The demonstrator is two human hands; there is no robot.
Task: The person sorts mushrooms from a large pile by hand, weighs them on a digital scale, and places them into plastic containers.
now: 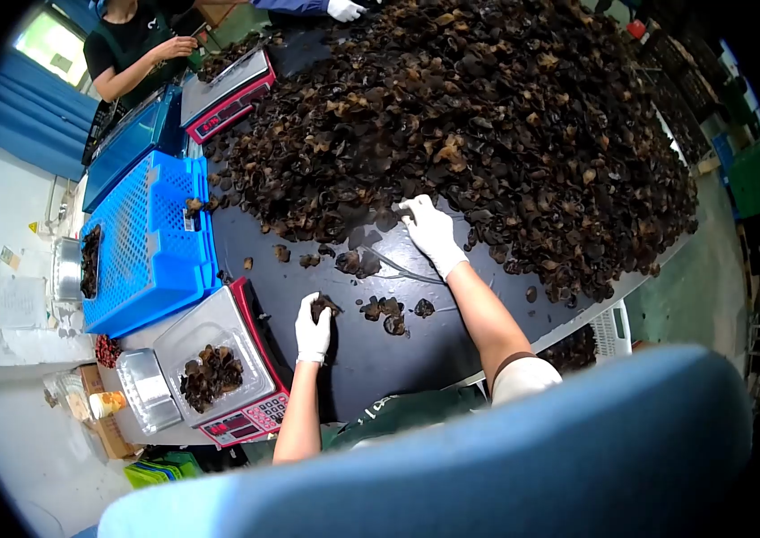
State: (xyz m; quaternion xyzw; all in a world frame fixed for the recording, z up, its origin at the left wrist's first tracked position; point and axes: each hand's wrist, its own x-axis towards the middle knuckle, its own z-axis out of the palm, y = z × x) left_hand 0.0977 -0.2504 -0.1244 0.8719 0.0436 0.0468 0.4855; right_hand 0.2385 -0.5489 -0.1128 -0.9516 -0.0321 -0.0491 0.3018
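Note:
My left hand (311, 334), in a white glove, is closed round a dark wood ear mushroom (323, 308) above the black tabletop (358, 359). Also gloved in white, my right hand (432, 235) reaches to the near edge of a large heap of wood ear mushrooms (452, 108). Its fingers are stretched out and slightly apart at the loose pieces. Between my hands lie several small mushroom pieces (389, 314). To the left, a red scale (259, 336) bears a clear plastic tray (169, 345) with a small pile of mushrooms (211, 377) in it.
A blue perforated crate (142, 242) stands beyond the scale, with a second red scale (228, 94) behind it. Clear lidded containers (149, 390) are stacked at the left. Across the table are a person (133, 54) and another's gloved hand (344, 9). A blue chair back (452, 457) fills the foreground.

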